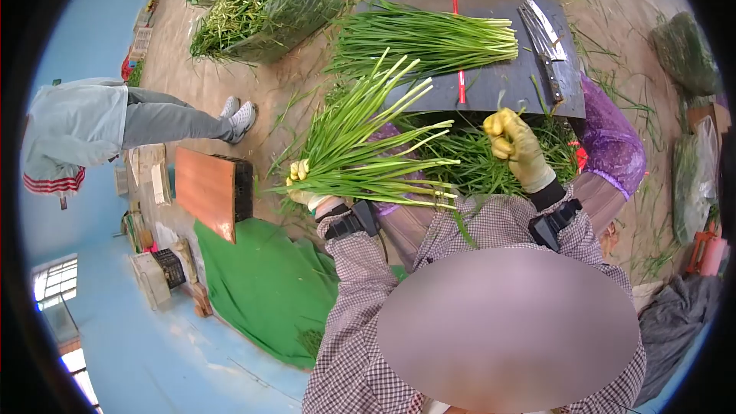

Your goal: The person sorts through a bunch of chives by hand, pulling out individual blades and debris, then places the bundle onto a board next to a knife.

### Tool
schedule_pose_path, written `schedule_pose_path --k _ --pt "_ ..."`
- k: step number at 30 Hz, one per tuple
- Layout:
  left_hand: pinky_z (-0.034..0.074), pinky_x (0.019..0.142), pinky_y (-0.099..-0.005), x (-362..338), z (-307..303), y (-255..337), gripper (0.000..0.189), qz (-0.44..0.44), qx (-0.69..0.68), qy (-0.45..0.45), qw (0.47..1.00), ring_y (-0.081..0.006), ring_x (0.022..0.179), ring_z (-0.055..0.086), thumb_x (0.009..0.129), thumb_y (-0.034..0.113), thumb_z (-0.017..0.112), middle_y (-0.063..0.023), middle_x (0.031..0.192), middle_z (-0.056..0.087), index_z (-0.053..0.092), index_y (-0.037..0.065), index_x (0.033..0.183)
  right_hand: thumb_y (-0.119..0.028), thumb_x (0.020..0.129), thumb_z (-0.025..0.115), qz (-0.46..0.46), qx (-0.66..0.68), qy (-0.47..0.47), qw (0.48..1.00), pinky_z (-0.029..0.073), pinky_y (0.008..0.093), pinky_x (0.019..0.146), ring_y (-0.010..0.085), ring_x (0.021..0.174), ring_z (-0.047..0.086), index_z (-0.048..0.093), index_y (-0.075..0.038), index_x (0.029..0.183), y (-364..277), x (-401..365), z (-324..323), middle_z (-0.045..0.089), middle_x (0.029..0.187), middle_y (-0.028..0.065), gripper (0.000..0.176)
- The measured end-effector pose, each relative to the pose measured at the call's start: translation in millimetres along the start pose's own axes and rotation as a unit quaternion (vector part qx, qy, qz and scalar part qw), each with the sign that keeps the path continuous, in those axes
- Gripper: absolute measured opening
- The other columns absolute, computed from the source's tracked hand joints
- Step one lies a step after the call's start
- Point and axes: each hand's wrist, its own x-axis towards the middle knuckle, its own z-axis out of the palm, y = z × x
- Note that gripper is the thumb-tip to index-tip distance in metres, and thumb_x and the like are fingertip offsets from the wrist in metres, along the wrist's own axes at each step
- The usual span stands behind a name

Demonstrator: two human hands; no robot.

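In front of the person, a dark board [491,94] spans the working space. The held bunch of green stalks [366,134] is over the person's left side, next to the board's left part; its long axis runs rightward and slightly away from the body, the stalks fanning so that their pale ends point right. On the board lies a second bundle [429,34], its long axis running left to right, leafy ends left and pale ends right. Loose greens [491,157] lie along the board's near edge. The gloved left hand [299,175] is clenched around the bunch's left end. The gloved right hand [517,146], raised near the board's near edge, has curled fingers; whether they pinch anything, I cannot tell. A knife [551,77] lies right of the bundle, and a red strip [461,86] crosses the bundle's axis.
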Motion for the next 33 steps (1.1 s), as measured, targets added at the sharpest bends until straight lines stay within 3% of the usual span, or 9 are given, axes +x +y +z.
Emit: schedule_pose_path --k 2,6,9,12,21,23,26,29,33 --pt "0.044 0.070 -0.0332 -0.5 8.5 -3.5 0.018 -0.003 0.002 0.005 1.000 -0.0143 0.068 0.049 0.082 0.024 0.066 0.0019 0.069 0.052 0.051 0.015 0.077 -0.024 0.100 0.063 -0.088 -0.367 -0.014 0.926 0.047 0.0235 0.065 0.0109 0.069 0.054 0.063 -0.003 0.107 8.1 10.3 20.5 0.061 0.100 0.0039 0.022" --pt "0.044 0.069 -0.0327 3.8 2.6 -1.4 0.018 0.010 0.002 0.014 1.000 -0.0146 0.068 0.048 0.080 0.024 0.067 0.0018 0.068 0.052 0.051 0.015 0.077 -0.044 0.092 0.069 -0.084 -0.632 -0.142 0.758 0.053 0.0383 0.084 0.0270 0.098 0.066 0.067 -0.006 0.113 8.9 17.8 71.9 0.065 0.110 0.0087 0.043" --pt "0.044 0.070 -0.0323 3.9 0.7 4.3 0.018 0.021 0.013 0.026 0.999 -0.0148 0.068 0.048 0.079 0.023 0.067 0.0019 0.069 0.052 0.051 0.014 0.077 -0.035 0.092 0.070 -0.090 -0.633 -0.109 0.761 0.053 0.0364 0.083 0.0250 0.096 0.065 0.067 -0.005 0.112 32.5 22.1 68.5 0.065 0.105 0.0082 0.037" --pt "0.044 0.070 -0.0321 1.8 4.6 3.2 0.018 0.020 0.007 0.032 0.999 -0.0151 0.067 0.048 0.079 0.021 0.067 0.0019 0.068 0.050 0.050 0.014 0.077 -0.023 0.093 0.071 -0.079 -0.365 -0.098 0.922 0.052 0.0348 0.082 0.0230 0.093 0.064 0.067 -0.004 0.107 44.4 21.8 57.3 0.064 0.099 0.0080 0.024" --pt "0.043 0.069 -0.0314 4.9 -8.9 6.4 0.016 0.015 0.004 0.025 1.000 -0.0148 0.066 0.047 0.081 0.022 0.063 0.0021 0.067 0.049 0.049 0.014 0.076 -0.014 0.095 0.066 -0.073 -0.305 0.083 0.946 0.049 0.0325 0.079 0.0209 0.082 0.058 0.062 -0.005 0.087 39.2 9.1 24.7 0.056 0.087 0.0061 0.012" --pt "0.043 0.069 -0.0316 5.3 -16.2 10.1 0.017 0.008 0.009 0.017 1.000 -0.0148 0.066 0.047 0.081 0.023 0.062 0.0020 0.067 0.050 0.049 0.015 0.076 -0.015 0.099 0.061 -0.141 -0.501 0.084 0.850 0.050 0.0306 0.075 0.0199 0.079 0.058 0.054 -0.004 0.084 29.2 -3.1 -20.5 0.056 0.085 0.0074 0.020" --pt "0.043 0.068 -0.0319 -2.2 1.3 -0.3 0.016 0.025 -0.006 0.043 0.999 -0.0147 0.066 0.047 0.082 0.024 0.060 0.0017 0.067 0.051 0.049 0.015 0.075 -0.019 0.099 0.062 0.022 -0.583 0.158 0.797 0.050 0.0312 0.075 0.0218 0.077 0.060 0.067 -0.005 0.091 46.4 -23.8 -111.4 0.059 0.081 0.0063 0.017" --pt "0.043 0.066 -0.0328 -1.0 -1.4 -0.3 0.016 0.021 -0.012 0.058 0.998 -0.0148 0.065 0.047 0.084 0.024 0.058 0.0016 0.066 0.051 0.050 0.014 0.075 -0.023 0.101 0.061 -0.035 -0.669 0.007 0.742 0.052 0.0299 0.078 0.0215 0.081 0.063 0.070 -0.004 0.104 26.1 -32.8 -75.3 0.066 0.086 0.0079 0.021" --pt "0.043 0.065 -0.0335 2.8 -2.4 2.8 0.015 0.006 -0.005 0.040 0.999 -0.0150 0.062 0.047 0.085 0.025 0.053 0.0016 0.065 0.051 0.050 0.014 0.075 -0.020 0.099 0.065 0.013 -0.314 -0.055 0.948 0.053 0.0293 0.086 0.0151 0.093 0.065 0.068 -0.004 0.114 34.8 -5.3 7.5 0.070 0.102 0.0062 0.022"
